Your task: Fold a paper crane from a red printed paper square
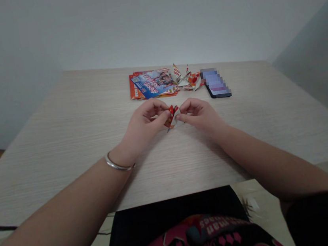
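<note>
A small folded piece of paper (pixel 174 117), red on one part and white on another, is held just above the table between both hands. My left hand (pixel 148 119) pinches its left side between thumb and fingers. On the opposite side, the thumb and forefinger of my right hand (pixel 198 114) grip the paper's white part. The exact folds are too small to make out, and the fingertips partly cover them. Beyond the hands lie several folded paper shapes (pixel 183 81) with pointed tips, in white, red and orange.
A stack of printed leaflets (pixel 153 83), blue on top with orange beneath, lies at the back of the pale wooden table (pixel 71 122). Right of the folded shapes rests a phone (pixel 215 82) with a lit, blurred screen. A wall stands behind the table's far edge.
</note>
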The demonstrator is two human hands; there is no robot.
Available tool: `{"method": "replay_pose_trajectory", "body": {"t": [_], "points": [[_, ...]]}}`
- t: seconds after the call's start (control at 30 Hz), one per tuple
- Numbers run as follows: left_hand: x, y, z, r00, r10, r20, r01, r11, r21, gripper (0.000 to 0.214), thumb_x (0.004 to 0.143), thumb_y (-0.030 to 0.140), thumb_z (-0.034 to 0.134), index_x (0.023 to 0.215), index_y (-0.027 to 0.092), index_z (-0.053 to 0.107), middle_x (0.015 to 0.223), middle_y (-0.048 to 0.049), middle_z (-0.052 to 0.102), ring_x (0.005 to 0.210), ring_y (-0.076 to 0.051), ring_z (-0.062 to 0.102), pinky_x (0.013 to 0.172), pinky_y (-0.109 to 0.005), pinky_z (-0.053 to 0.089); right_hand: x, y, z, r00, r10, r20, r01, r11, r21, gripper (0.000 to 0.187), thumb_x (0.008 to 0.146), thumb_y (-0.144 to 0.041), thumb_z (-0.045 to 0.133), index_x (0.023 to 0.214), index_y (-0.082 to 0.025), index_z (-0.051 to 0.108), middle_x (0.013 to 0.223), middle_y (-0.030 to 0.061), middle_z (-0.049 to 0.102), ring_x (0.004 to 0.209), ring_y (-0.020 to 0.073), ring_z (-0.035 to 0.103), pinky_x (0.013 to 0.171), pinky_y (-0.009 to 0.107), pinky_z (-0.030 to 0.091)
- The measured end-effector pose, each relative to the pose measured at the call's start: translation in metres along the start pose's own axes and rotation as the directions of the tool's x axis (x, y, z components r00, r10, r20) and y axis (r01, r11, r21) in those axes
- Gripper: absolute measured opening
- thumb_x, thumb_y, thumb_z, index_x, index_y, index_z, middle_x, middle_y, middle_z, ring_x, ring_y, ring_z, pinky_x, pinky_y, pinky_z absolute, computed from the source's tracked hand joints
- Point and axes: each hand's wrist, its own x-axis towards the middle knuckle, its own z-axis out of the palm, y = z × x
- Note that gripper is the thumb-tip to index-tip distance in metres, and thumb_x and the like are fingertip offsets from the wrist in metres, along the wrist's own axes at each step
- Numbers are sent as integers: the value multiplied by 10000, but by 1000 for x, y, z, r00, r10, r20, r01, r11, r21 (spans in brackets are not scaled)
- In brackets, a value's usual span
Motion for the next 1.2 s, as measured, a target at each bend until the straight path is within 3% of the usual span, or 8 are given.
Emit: {"method": "replay_pose_trajectory", "body": {"t": [0.13, 0.33, 0.5, 0.8, 1.0, 1.2], "points": [[-1, 4, 0, 1000, 10, -4, -9, 998, 68, 76, 832, 250, 669, 852, 199, 617, 831, -16, 673, 763, -138, 642, 674, -264, 562, 0, 1, 1, 1000, -9, 22, 8, 999, 36, 369, 686, -468, 900, 776, -226, 637, 755, -31, 678, 713, 122, 618, 700, 291, 527], [-2, 4, 1, 1000, -5, 18, 3, 996, 90, 65, 849, 225, 632, 825, 204, 576, 805, -3, 644, 706, -119, 607, 659, -252, 556, -1, -1, 1, 998, -45, 48, 43, 998, 50, 344, 777, -532, 831, 891, -245, 678, 852, -8, 715, 785, 141, 666, 771, 320, 565], [-4, 6, 3, 999, 40, 9, -41, 995, 92, 43, 867, 235, 630, 884, 207, 602, 826, -4, 632, 736, -129, 615, 672, -253, 561, -3, -5, 4, 997, -74, 27, 75, 997, -20, 272, 795, -461, 811, 836, -237, 662, 804, -15, 690, 758, 135, 647, 731, 308, 553], [-5, 8, 1, 996, 67, 54, -76, 977, 198, 96, 914, 275, 603, 856, 212, 560, 878, -33, 622, 810, -149, 603, 651, -234, 531, -6, -9, 7, 995, -65, 71, 62, 997, 41, 276, 788, -457, 811, 830, -241, 645, 797, -25, 665, 756, 128, 627, 744, 306, 550], [-6, 2, 2, 994, 94, 60, -102, 984, 146, 44, 913, 247, 614, 940, 224, 589, 940, -39, 636, 826, -155, 625, 695, -265, 556, -9, -10, 5, 995, -99, 10, 99, 995, -22, 296, 834, -516, 778, 867, -253, 647, 839, -11, 672, 799, 142, 643, 710, 293, 557], [-7, 7, -2, 965, 224, 134, -253, 932, 260, 54, 937, 226, 570, 904, 217, 612, 914, -40, 669, 877, -170, 638, 810, -313, 549, -15, -18, 6, 953, -302, 15, 301, 942, -146, 67, 844, -293, 728, 833, -258, 672, 852, -7, 671, 781, 135, 631, 720, 296, 573]]}}
